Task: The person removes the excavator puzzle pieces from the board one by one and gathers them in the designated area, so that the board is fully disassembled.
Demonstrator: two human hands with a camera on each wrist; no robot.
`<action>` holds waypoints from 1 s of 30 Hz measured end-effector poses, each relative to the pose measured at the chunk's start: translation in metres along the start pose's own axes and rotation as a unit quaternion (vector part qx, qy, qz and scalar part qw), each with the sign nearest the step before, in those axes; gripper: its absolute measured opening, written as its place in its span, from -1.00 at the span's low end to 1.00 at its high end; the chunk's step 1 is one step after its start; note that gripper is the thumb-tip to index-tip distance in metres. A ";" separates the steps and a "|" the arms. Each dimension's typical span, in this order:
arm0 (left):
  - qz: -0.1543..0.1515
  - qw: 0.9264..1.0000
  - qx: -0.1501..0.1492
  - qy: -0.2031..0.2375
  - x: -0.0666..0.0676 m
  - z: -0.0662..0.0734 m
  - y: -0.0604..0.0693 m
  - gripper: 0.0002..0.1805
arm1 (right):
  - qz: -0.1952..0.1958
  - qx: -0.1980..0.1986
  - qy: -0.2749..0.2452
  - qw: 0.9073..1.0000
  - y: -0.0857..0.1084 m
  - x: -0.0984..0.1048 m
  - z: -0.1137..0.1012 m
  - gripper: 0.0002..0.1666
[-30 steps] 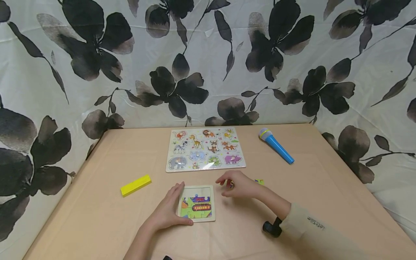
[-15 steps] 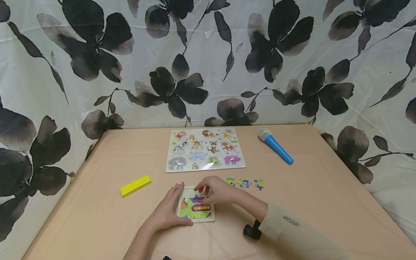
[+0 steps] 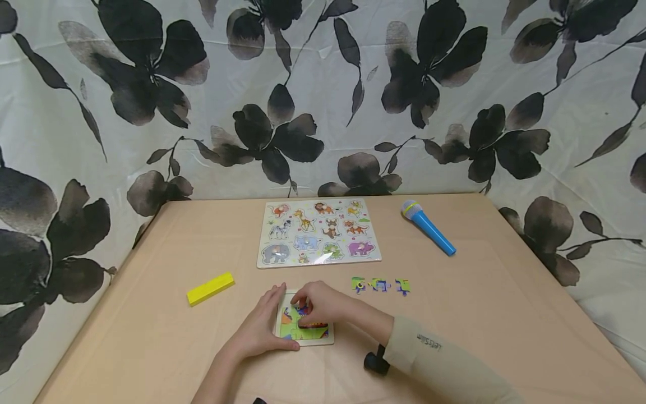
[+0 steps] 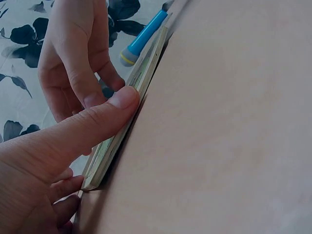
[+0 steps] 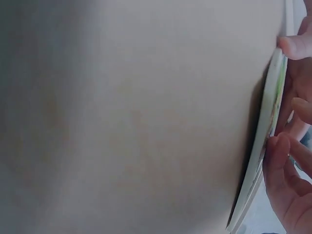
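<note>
My left hand (image 3: pixel 266 324) grips the puzzle (image 3: pixel 309 333); right hand (image 3: pixel 322 303), I can't tell. Only head view shows blurred sleeve lettering (image 3: pixel 429 342).

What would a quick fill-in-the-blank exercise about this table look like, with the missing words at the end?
1. The microphone has a ____ handle.
2. The animal in the bottom left corner of the board is a grey ____.
3. The yellow block lies on the person's ____ side of the small puzzle.
4. The left hand rests its ____ at that puzzle's near edge.

Missing words: blue; elephant; left; thumb.
</note>
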State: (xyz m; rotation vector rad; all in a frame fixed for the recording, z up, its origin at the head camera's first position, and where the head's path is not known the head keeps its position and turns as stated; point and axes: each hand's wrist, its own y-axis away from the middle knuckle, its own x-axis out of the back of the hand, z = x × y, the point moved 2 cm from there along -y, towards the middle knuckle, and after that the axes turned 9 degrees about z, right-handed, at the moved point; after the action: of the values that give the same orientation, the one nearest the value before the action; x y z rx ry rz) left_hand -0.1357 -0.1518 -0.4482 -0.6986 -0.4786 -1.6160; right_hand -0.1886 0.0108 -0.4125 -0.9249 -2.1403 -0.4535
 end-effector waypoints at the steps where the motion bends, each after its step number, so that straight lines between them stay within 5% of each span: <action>1: 0.000 1.000 0.000 0.001 0.000 0.000 0.000 0.30 | 0.000 -0.001 0.005 1.000 -0.001 -0.001 0.000 -0.57; 16: -0.003 1.000 -0.009 0.006 0.001 -0.001 0.000 0.21 | -0.001 -0.012 0.137 0.991 -0.011 -0.011 -0.010 -0.72; 25: 0.001 1.000 -0.004 0.010 0.001 0.000 -0.001 0.17 | 0.009 -0.017 0.150 0.989 -0.012 -0.010 -0.013 -0.70; 30: 0.001 1.000 0.001 0.013 0.000 0.001 -0.002 0.17 | 0.023 -0.022 0.114 0.993 -0.012 -0.009 -0.011 -0.77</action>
State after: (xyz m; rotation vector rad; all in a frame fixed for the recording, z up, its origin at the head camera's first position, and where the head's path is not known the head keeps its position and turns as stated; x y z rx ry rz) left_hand -0.1374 -0.1513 -0.4476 -0.6766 -0.4604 -1.6212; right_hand -0.1875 -0.0076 -0.4125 -0.8999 -1.9049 -0.5582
